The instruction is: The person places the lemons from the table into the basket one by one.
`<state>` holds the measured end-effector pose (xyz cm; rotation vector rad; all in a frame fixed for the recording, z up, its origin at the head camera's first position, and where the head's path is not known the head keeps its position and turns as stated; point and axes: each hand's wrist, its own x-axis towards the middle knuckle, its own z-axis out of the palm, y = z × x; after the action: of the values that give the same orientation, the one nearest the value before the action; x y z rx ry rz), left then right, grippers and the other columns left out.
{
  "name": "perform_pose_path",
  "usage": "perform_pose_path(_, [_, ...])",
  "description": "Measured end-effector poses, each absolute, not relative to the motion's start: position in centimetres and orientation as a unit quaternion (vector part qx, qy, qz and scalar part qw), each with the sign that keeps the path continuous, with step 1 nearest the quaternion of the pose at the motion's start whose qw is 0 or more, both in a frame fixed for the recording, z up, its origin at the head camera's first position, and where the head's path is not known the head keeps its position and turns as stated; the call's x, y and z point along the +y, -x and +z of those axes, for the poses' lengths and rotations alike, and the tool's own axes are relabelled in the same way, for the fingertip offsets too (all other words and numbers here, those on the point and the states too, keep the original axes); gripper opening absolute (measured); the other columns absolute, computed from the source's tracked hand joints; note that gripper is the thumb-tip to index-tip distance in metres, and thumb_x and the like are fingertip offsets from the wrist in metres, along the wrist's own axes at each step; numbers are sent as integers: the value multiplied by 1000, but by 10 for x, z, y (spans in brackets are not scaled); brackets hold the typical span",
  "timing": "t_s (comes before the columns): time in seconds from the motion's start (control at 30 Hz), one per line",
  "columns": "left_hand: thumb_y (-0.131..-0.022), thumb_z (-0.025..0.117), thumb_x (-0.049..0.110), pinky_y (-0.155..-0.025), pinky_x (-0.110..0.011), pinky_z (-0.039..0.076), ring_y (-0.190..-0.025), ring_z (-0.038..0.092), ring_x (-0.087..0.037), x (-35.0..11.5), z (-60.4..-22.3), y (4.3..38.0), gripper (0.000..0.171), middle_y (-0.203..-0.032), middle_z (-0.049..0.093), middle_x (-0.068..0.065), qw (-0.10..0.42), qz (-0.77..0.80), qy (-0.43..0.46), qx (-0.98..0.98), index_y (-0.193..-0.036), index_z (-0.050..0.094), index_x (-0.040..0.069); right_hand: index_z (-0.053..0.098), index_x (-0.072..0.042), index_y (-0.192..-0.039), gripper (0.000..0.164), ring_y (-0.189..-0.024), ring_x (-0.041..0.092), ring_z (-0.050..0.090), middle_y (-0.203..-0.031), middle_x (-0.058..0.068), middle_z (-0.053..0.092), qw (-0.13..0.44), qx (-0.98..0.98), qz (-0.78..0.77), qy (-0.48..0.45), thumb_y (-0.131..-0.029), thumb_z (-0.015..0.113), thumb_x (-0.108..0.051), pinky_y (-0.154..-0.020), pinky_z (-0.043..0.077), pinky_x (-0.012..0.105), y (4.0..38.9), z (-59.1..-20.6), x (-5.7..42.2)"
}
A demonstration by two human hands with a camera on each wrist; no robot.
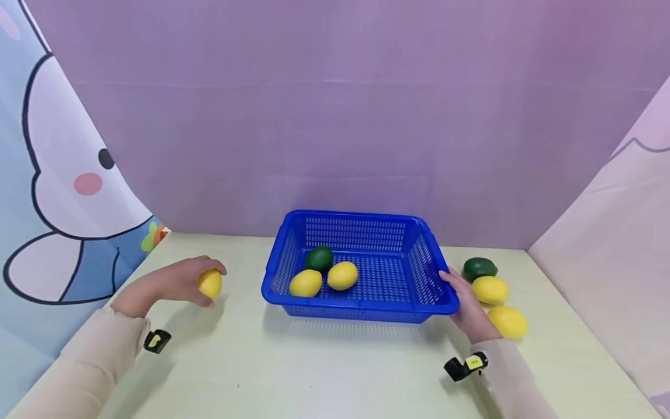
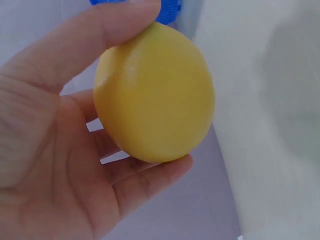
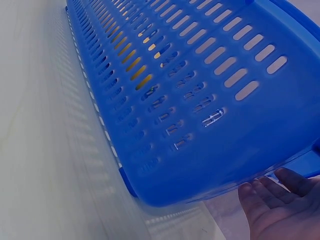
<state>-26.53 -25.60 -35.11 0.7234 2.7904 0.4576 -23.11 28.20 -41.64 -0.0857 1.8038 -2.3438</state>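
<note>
My left hand [image 1: 185, 280] holds a lemon [image 1: 210, 284] over the left part of the table. In the left wrist view, thumb and fingers curl around the lemon [image 2: 155, 95] from opposite sides. A blue plastic basket [image 1: 356, 307] with slotted walls sits in the middle. Inside it, toward the left, are a dark green fruit [image 1: 319, 259] and two lemons, one at the front [image 1: 306, 283] and another beside it [image 1: 342, 276]. My right hand [image 1: 469, 307] grips the basket's right rim; its fingers [image 3: 270, 195] reach under that rim in the right wrist view.
Right of the basket, a second dark green fruit [image 1: 479, 268] and two more lemons, one behind [image 1: 489, 289] and one in front [image 1: 508, 322], lie in a row beside my right hand. A purple cloth [image 1: 345, 116] hangs behind the pale table [image 1: 314, 372].
</note>
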Motion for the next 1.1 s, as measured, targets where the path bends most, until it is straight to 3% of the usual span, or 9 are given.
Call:
perform_pose_path(0.53, [-74,79,29,-74,-38,46,-87,50,-22,-229,-329,274,58,-99,54,-6,56,160,-236,957,-120,54,5,6,-7,-151,63,-92,12,63,-105,-5,63,98,600,-793,33,-102,36,-33,-80,53,26,230,-415,284])
perform_pose_path(0.93, [-77,75,31,-73,-37,48,-89,51,-24,-207,-315,275,57,-103,56,-8,24,182,-244,952,-122,54,3,16,-13,-147,52,-91,11,62,-105,-5,63,101,595,-797,36,-103,35,-31,-81,53,25,230,-417,285])
perform_pose_path(1.1, [-78,75,32,-72,-36,49,-89,51,-24,-200,-309,276,58,-102,57,-7,15,187,-248,950,-123,54,4,8,-10,-150,59,-93,11,62,-106,-6,63,102,600,-793,36,-103,34,-32,-81,53,25,230,-416,284])
